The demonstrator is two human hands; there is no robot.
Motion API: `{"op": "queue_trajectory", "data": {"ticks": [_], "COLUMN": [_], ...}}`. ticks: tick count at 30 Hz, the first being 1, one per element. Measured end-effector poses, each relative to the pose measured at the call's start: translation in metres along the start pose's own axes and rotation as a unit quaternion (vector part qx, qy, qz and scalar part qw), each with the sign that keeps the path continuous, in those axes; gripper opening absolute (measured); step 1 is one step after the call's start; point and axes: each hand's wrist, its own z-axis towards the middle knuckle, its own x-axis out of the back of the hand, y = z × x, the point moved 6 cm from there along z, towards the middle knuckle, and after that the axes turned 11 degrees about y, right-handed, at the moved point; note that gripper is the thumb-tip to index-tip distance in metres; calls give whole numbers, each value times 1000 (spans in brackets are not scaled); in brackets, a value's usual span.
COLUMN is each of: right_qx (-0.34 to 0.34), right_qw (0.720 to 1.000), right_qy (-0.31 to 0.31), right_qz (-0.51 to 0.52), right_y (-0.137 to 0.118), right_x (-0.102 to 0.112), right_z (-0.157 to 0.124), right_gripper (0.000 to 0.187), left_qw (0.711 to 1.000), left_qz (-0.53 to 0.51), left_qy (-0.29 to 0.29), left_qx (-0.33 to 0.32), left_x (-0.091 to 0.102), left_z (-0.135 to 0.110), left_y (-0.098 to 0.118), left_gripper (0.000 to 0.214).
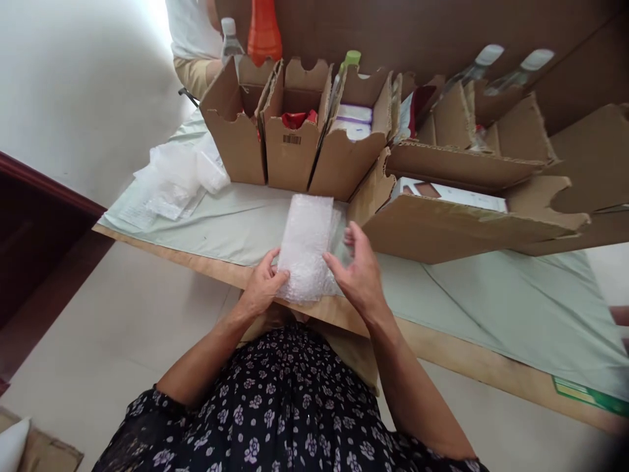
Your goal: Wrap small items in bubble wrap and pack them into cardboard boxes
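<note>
A white, cloudy bubble-wrap bag (307, 246) lies flat at the table's front edge, with more clear plastic showing under its right side. My left hand (264, 283) grips its lower left edge, thumb on top and fingers partly hidden beneath. At the other side, my right hand (361, 269) is open, fingers apart and curved. Its thumb tip is at the bag's right edge; whether it touches I cannot tell. Whatever the bag may contain does not show.
Cardboard boxes (289, 154) line the back of the cloth-covered table (236, 219), some with packets inside. A larger cardboard tray (457, 216) stands at right. Loose plastic bags (171, 177) lie at left. Bottles, including an orange one (264, 33), and a seated person (194, 39) are behind.
</note>
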Motion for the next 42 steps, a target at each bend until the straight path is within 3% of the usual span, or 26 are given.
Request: {"op": "queue_trajectory", "data": {"ticks": [2, 5, 7, 10, 11, 13, 16, 18, 19, 22, 25, 27, 29, 32, 35, 37, 40, 42], "right_qx": [102, 233, 264, 237, 215, 165, 102, 76, 63, 24, 2, -7, -10, 6, 19, 34, 106, 180], "right_qw": [993, 958, 946, 963, 970, 979, 983, 982, 981, 980, 981, 981, 979, 976, 975, 985, 988, 974], "right_qy": [-22, -145, -158, -98, -88, -100, -147, -170, -178, -192, -192, -194, -204, -219, -217, -156, -1, 13], "right_qz": [-52, -81, -99, -89, -78, -58, -41, -39, -40, -39, -30, -18, -3, -4, -38, -69, -114, -133], "right_y": [-11, -25, -26, -16, -11, -1, 7, 7, 7, 6, 5, 4, 3, 2, 4, 3, -10, -20], "right_x": [14, 7, -5, -19, -23, -27, -30, -33, -35, -39, -39, -37, -36, -38, -41, -33, -10, -5], "right_z": [-22, -61, -75, -69, -63, -51, -37, -31, -28, -24, -23, -23, -23, -21, -22, -23, -33, -44], "right_gripper": [78, 85, 74, 41, 37, 35, 34, 33, 31, 26, 22, 21, 21, 30, 37, 27, 19, 24], "left_qw": [999, 997, 996, 998, 999, 989, 915, 869, 862, 889, 908, 886, 856, 868, 899, 897, 876, 867], "left_qz": [-19, -64, -72, -15, 26, 131, 279, 327, 335, 317, 289, 307, 336, 332, 327, 355, 405, 425], "left_qy": [7, 17, 10, -1, 2, 20, 39, 31, 29, 37, 7, -25, -39, 10, 71, 78, 77, 70], "left_qx": [27, 48, 57, 59, 37, -68, -290, -370, -379, -328, -304, -348, -391, -368, -282, -252, -249, -250], "left_x": [-2, -2, -2, 5, 11, 23, 25, 14, 8, 0, 1, 3, 4, 5, 3, -2, -7, -8], "left_z": [3, 5, 5, -2, -5, -14, -32, -36, -34, -17, -11, -18, -24, -18, 2, 13, 22, 25], "left_y": [-6, -8, -6, -2, 1, 14, 37, 43, 42, 39, 40, 44, 44, 37, 27, 23, 23, 23], "left_gripper": [92, 98, 101, 97, 93, 82, 67, 59, 52, 36, 50, 66, 64, 38, 36, 38, 44, 46]}}
